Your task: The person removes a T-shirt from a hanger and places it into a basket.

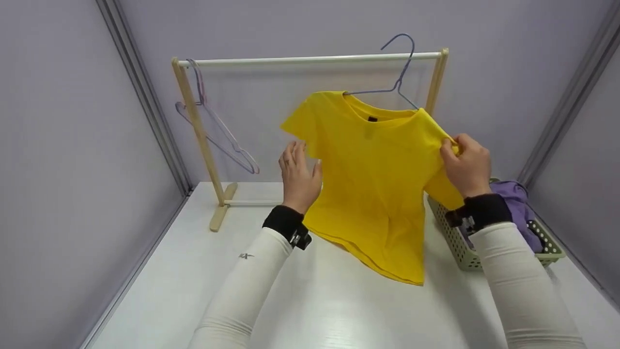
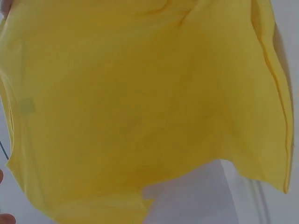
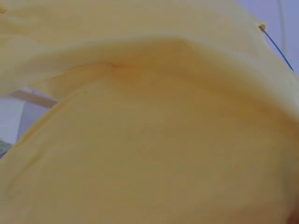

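A yellow T-shirt (image 1: 368,169) hangs tilted on a blue wire hanger (image 1: 398,85), whose hook rises above the rack's rail in the head view. My right hand (image 1: 467,162) pinches the shirt at its right shoulder and sleeve. Beside the left sleeve, my left hand (image 1: 301,174) is raised with its fingers extended and holds nothing. Yellow cloth (image 2: 140,102) fills most of the left wrist view, with fingertips just at the left edge. In the right wrist view the shirt (image 3: 154,140) covers nearly everything, and a bit of the hanger (image 3: 280,51) shows at top right.
Behind the shirt stands a clothes rack with wooden legs (image 1: 198,131) and a white rail (image 1: 300,60). Pink and purple hangers (image 1: 227,140) hang at its left end. A green perforated basket (image 1: 453,237) with purple cloth (image 1: 516,203) sits at the right on the white table (image 1: 184,286).
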`<state>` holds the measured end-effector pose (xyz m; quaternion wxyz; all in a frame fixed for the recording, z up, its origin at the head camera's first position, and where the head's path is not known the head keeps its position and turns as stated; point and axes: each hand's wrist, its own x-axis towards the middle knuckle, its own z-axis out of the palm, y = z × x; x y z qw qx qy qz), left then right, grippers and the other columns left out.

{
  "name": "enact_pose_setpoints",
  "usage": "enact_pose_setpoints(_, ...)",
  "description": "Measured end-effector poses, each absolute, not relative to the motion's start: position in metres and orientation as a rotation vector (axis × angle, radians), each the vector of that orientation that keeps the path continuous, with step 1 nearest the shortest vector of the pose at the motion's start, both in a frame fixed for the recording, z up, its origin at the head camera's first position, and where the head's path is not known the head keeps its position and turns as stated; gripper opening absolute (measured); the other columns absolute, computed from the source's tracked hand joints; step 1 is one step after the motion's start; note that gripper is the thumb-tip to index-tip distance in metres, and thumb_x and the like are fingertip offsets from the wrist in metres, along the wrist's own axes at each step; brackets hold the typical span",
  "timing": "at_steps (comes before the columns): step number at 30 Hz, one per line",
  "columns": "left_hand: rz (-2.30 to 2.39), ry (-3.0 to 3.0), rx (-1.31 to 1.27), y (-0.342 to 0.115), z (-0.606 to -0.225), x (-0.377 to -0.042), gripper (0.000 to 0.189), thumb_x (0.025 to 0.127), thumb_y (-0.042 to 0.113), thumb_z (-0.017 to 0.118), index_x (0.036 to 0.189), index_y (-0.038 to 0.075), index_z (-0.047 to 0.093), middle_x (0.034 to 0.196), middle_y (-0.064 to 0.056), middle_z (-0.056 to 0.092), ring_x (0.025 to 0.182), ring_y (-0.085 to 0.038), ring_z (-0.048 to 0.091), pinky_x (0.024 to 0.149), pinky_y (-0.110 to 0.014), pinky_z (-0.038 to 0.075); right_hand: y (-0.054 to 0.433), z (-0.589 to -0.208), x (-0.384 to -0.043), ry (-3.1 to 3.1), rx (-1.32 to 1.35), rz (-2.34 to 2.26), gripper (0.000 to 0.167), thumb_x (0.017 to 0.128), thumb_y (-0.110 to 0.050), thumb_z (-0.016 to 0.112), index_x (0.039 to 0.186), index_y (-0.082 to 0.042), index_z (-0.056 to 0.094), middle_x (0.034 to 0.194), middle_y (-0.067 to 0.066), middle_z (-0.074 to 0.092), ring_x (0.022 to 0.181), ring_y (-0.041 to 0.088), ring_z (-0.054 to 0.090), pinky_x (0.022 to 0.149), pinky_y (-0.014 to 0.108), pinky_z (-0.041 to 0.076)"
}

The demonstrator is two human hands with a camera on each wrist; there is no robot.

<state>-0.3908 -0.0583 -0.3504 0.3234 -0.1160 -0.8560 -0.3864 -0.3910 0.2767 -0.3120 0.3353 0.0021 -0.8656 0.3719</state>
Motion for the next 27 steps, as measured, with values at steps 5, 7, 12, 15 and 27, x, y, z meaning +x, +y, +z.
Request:
enact_pose_setpoints(5, -1.009, -2.198, -0.331, -0.053, -0.340, -0.377, 0.062, 0.106, 0.026, 0.055, 0.158, 0.002, 0.031, 0.167, -0.023, 0.016, 0.155, -0.040, 0.017, 0.126, -0.058, 0.018, 0.280, -0.326, -0.367, -2.135, 0.061, 1.014, 0.034, 0.098, -0.030, 0.059, 0.094, 0.001, 0.070, 0.082, 0.012, 0.064, 0.066, 0.010, 0.047, 0.057, 0.013, 0.034)
enact_pose_setpoints(7, -1.019, -2.169, -0.359, -0.051, -0.340, -0.367, 0.064, 0.106, 0.029, 0.054, 0.160, 0.005, 0.029, 0.169, -0.022, 0.013, 0.156, -0.039, 0.014, 0.126, -0.059, 0.017, 0.282, -0.333, -0.355, -2.084, 0.110, 1.030, 0.028, 0.095, -0.024, 0.063, 0.086, 0.001, 0.070, 0.073, 0.004, 0.059, 0.059, 0.004, 0.042, 0.053, 0.013, 0.033)
enact_pose_setpoints(12, -0.987, -2.083, -0.439, -0.052, -0.353, -0.340, 0.064, 0.106, 0.028, 0.055, 0.160, 0.005, 0.030, 0.170, -0.020, 0.015, 0.158, -0.039, 0.010, 0.126, -0.061, 0.011, 0.285, -0.356, -0.325, -2.082, 0.193, 1.110, 0.017, 0.091, -0.012, 0.068, 0.080, 0.001, 0.071, 0.065, -0.012, 0.053, 0.053, 0.003, 0.042, 0.049, 0.013, 0.035)
enact_pose_setpoints(15, -0.972, -2.051, -0.423, -0.059, -0.364, -0.324, 0.062, 0.104, 0.025, 0.056, 0.158, 0.003, 0.033, 0.167, -0.018, 0.027, 0.157, -0.040, 0.014, 0.125, -0.061, 0.009, 0.287, -0.371, -0.309, -2.168, 0.192, 1.158, 0.013, 0.091, -0.010, 0.069, 0.082, -0.001, 0.072, 0.066, -0.013, 0.052, 0.054, 0.004, 0.044, 0.049, 0.014, 0.037)
enact_pose_setpoints(27, -0.796, -2.087, -0.205, -0.102, -0.411, -0.291, 0.049, 0.100, 0.025, 0.066, 0.055, 0.009, 0.054, 0.054, 0.000, 0.044, 0.052, -0.017, 0.046, 0.059, -0.030, 0.042, 0.287, -0.386, -0.269, -2.518, 0.381, 1.273, 0.017, 0.098, -0.009, 0.065, 0.082, -0.004, 0.067, 0.072, -0.004, 0.057, 0.065, 0.009, 0.052, 0.055, 0.023, 0.043)
